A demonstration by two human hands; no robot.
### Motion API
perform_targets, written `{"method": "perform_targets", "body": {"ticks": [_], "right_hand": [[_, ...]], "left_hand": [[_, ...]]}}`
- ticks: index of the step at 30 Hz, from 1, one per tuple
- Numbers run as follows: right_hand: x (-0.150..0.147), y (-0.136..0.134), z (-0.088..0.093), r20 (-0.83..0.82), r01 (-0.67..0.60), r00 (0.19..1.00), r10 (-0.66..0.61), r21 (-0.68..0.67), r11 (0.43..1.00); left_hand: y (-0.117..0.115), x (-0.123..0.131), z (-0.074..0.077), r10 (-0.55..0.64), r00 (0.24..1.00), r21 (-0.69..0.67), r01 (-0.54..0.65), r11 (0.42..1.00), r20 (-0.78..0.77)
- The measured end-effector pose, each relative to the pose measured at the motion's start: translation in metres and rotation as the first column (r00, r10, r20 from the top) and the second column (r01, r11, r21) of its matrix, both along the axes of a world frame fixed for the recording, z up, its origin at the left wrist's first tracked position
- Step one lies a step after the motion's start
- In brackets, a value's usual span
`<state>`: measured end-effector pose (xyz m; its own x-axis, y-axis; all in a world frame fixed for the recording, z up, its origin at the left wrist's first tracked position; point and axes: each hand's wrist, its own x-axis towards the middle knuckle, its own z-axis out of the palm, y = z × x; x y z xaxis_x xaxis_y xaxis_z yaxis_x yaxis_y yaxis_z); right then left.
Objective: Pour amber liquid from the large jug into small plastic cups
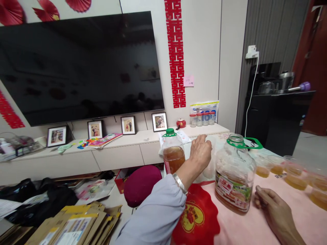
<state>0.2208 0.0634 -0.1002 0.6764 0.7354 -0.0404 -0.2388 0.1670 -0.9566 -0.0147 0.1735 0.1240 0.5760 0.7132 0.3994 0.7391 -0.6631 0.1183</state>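
My left hand (200,151) reaches over the table, fingers bent and close together; what they hold, if anything, is hidden. Under it are clear plastic items (209,168), perhaps cups. My right hand (274,204) has curled fingers just right of a large clear jug (235,173). That jug is uncapped, has a green handle and is partly filled with amber liquid. Behind my left forearm stands another jug (174,154) with a green cap, also holding amber liquid. Several clear cups (295,177) of amber liquid line the table's right side.
A red scalloped mat (198,217) lies on the pink tablecloth (237,231). To the left are a maroon stool (143,185) and folded cardboard (76,224). Framed photos (159,121) and small red-lidded jars (199,119) stand on the white cabinet (114,156).
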Motion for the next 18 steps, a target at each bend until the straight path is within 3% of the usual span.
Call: {"method": "perform_targets", "body": {"ticks": [4, 8, 13, 18], "right_hand": [[0.000, 0.002, -0.001, -0.001, 0.004, 1.000, -0.004, 0.001, 1.000], [0.002, 0.002, -0.004, 0.009, 0.000, 1.000, 0.000, 0.008, 1.000], [0.003, 0.000, -0.005, 0.030, -0.001, 1.000, 0.000, 0.006, 1.000], [0.001, 0.001, -0.004, 0.048, 0.005, 0.999, -0.005, 0.011, 1.000]], "left_hand": [[-0.024, -0.020, 0.009, -0.006, 0.999, -0.027, 0.007, 1.000, 0.050], [-0.058, -0.049, 0.004, -0.027, 0.996, -0.077, 0.034, 0.996, 0.090], [-0.091, -0.085, -0.030, -0.034, 0.996, -0.237, 0.051, 0.970, 0.077], [-0.102, -0.106, -0.075, 0.020, 0.998, -0.401, 0.007, 0.916, 0.065]]}}
